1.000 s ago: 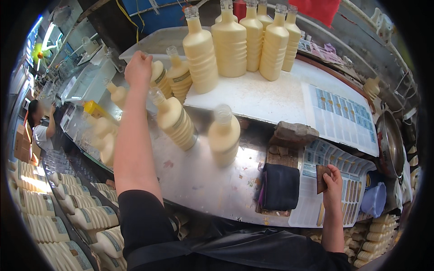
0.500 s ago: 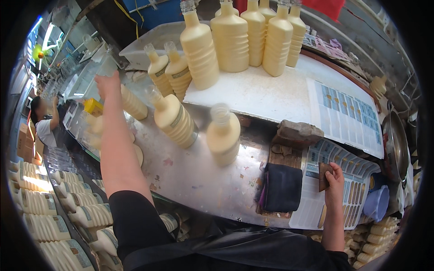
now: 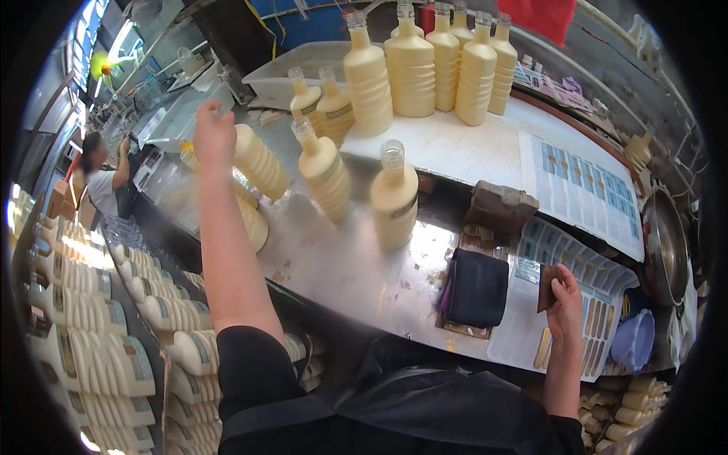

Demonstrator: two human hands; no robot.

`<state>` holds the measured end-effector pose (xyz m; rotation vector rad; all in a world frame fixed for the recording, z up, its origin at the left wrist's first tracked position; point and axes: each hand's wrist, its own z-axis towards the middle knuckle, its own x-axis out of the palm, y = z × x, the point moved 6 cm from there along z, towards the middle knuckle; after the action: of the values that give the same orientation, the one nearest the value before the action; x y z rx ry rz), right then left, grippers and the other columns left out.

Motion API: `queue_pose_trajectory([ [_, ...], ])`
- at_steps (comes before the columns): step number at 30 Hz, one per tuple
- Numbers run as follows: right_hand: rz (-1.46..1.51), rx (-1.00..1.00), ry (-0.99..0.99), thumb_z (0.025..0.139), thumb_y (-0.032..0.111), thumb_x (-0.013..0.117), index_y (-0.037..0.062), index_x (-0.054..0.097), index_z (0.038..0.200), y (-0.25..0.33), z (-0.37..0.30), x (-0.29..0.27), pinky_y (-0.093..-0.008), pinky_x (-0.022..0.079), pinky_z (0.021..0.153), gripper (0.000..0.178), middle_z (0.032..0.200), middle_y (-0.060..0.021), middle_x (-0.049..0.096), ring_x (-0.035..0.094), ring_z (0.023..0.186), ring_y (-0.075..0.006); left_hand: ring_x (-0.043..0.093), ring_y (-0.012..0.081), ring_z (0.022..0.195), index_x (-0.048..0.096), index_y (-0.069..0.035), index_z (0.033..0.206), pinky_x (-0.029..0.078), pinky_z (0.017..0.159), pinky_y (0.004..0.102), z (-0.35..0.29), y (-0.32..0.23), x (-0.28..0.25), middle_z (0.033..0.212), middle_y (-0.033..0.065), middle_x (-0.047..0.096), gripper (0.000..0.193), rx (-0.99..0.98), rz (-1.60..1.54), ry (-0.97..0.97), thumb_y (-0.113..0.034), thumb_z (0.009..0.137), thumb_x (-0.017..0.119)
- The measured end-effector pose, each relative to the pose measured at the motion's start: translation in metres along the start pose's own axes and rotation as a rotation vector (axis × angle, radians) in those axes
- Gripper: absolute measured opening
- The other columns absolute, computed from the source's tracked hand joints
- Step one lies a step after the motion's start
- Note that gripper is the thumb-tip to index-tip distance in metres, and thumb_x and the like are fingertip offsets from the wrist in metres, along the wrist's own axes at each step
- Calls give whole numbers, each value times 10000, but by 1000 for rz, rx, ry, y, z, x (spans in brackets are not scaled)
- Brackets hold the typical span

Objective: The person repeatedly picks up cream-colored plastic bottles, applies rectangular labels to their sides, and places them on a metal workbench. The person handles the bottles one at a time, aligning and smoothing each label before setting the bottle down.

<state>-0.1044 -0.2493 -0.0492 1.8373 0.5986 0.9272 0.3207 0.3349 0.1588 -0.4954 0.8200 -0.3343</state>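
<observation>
**Left hand drawn back along the counter, right hand kept on the label sheet**

A steel counter (image 3: 356, 265) is seen, carrying cream bottles. Five tall bottles (image 3: 413, 68) are grouped at the back, two small ones (image 3: 322, 106) beside them, and about four more lie nearer. A second ago the left hand (image 3: 214, 136) was farther forward among the bottles; now it is closed around one bottle (image 3: 258, 161) at the counter's left. A brown pad (image 3: 547, 287) is pinched by the right hand (image 3: 565, 307) over a label sheet (image 3: 557, 303). Its fingers are curled shut.
</observation>
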Motion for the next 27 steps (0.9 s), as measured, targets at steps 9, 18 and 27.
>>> queue_pose_trajectory([
  [9, -225, -102, 133, 971, 117, 585, 17, 722, 941, 31, -34, 60, -248, 478, 873, 173, 1019, -66, 691, 631, 949, -125, 666, 151, 885, 579, -9, 1295, 507, 836, 283, -105, -133, -91, 993, 67, 687, 371, 143, -942, 681, -83, 943, 671],
  [18, -670, -219, 425, 840, 120, 735, 44, 527, 1422, 59, -59, 144, -238, 501, 645, 623, 1243, -123, 674, 601, 714, -60, 695, 184, 927, 556, -19, 1362, 560, 842, 302, -251, -290, 9, 1118, 118, 683, 371, 50, -1434, 1301, -34, 994, 606],
  [27, -693, -129, 126, 795, 261, 812, -69, 582, 1319, 19, 1, 96, -316, 545, 901, 660, 1131, -157, 712, 682, 1047, -193, 390, 344, 1455, 129, -32, 1630, 354, 1176, 405, -348, -287, 80, 1611, 256, 302, 753, 9, -1166, 1052, -90, 1005, 546],
])
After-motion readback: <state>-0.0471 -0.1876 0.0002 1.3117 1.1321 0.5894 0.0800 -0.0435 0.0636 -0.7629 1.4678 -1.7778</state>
